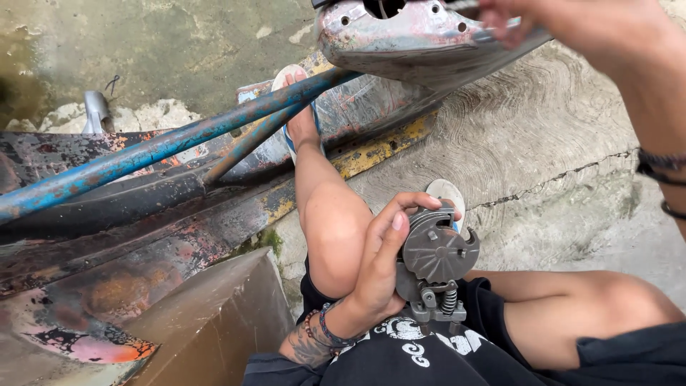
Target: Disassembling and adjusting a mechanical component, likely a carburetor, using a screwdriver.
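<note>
A grey metal mechanism with a spring (pixel 434 266) is clasped by the left hand (pixel 382 261), fingers curled over its top and thumb along its side, so it is steadied above the lap. At one o'clock, the right hand (pixel 572 25) is pressed against a rusted metal part (pixel 400 39), its grip hidden. At ten o'clock a blue rusted tube (pixel 164 146) is crossed by the shin.

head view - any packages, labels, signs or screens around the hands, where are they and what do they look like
No packages, signs or screens.
Nearest to a label: white printed design on the black garment at the bottom edge, below the grey metal part that the left hand holds.
Right hand: top right, on the worn metal shell.
</note>
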